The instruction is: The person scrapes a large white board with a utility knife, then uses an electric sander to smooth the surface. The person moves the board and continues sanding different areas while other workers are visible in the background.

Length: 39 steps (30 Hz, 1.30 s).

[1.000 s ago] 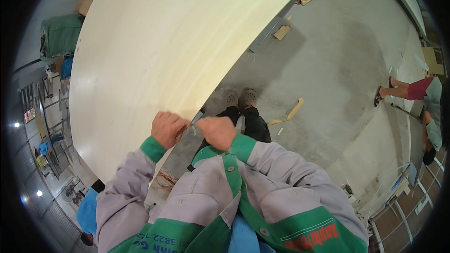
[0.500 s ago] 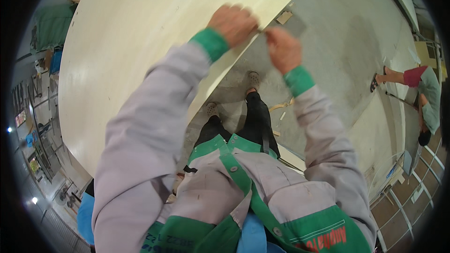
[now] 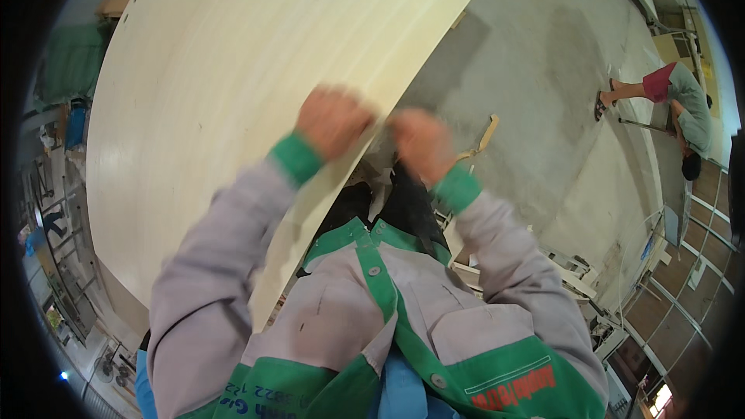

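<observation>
A large pale, smooth board (image 3: 209, 70) spreads out in front of me and to my left, its long straight edge running diagonally. My left hand (image 3: 334, 122) is curled closed over the board, close to this edge. Just beyond the edge is my right hand (image 3: 423, 143), also closed, its fingers near those of the left. Both hands are smeared by motion. Whatever they grip between them at the edge is too small and blurred to name.
Wooden scraps, one a curved pale piece (image 3: 488, 132), lie on the grey concrete floor (image 3: 535, 70). Another person (image 3: 687, 105) is at the far right. Tools and timber pieces (image 3: 570, 271) lie to my lower right. A green cloth (image 3: 74, 66) hangs at far left.
Both hands have come back toward my body along the board's edge, staying close together. The view has shifted too, and my shoes are now mostly hidden behind my hands.
</observation>
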Available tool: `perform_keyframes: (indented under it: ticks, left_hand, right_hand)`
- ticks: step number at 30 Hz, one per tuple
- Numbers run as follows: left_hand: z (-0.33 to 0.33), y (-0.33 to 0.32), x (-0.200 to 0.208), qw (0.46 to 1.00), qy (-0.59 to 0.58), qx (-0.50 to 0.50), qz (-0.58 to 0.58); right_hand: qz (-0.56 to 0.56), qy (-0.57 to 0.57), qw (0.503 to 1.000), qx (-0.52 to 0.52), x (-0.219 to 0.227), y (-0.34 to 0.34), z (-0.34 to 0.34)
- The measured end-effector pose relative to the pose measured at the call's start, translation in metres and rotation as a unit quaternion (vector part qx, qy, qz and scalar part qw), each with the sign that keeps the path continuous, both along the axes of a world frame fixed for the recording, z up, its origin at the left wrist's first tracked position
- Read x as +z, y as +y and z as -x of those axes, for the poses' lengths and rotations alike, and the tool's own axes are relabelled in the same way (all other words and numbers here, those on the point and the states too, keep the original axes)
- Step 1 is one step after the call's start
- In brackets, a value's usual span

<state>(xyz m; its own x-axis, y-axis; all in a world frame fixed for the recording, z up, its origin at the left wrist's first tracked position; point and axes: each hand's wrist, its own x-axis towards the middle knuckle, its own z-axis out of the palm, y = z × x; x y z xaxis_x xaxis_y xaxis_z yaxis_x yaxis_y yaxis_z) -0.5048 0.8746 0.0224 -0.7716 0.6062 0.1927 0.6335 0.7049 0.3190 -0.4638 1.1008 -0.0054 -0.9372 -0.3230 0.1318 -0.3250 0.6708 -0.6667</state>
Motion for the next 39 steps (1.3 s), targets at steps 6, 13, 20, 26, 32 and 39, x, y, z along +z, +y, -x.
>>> perform_keyframes:
  ticks: [6,13,20,26,32,39]
  left_hand:
    - [0.074,0.056,-0.043,0.996,0.055,0.005,-0.069]
    - [-0.176,-0.083,0.013,0.994,-0.083,0.062,-0.021]
    - [-0.131,-0.052,0.001,0.996,-0.011,0.087,-0.023]
    - [0.041,0.038,-0.029,0.996,0.074,0.039,-0.033]
    - [-0.04,-0.018,-0.021,0.999,0.024,0.007,0.02]
    - [-0.298,-0.201,-0.02,1.0,-0.021,0.017,-0.011]
  right_hand:
    - [-0.092,0.008,0.991,-0.094,0.0,0.033,0.067]
    - [0.08,-0.102,0.985,0.118,-0.01,-0.074,-0.151]
    - [0.051,-0.033,0.988,0.143,-0.009,-0.042,-0.079]
    - [-0.066,0.118,0.989,-0.065,-0.011,0.023,0.048]
    - [-0.051,0.089,0.994,-0.048,-0.017,-0.03,-0.048]
    - [0.039,0.044,0.998,0.01,-0.011,-0.198,-0.29]
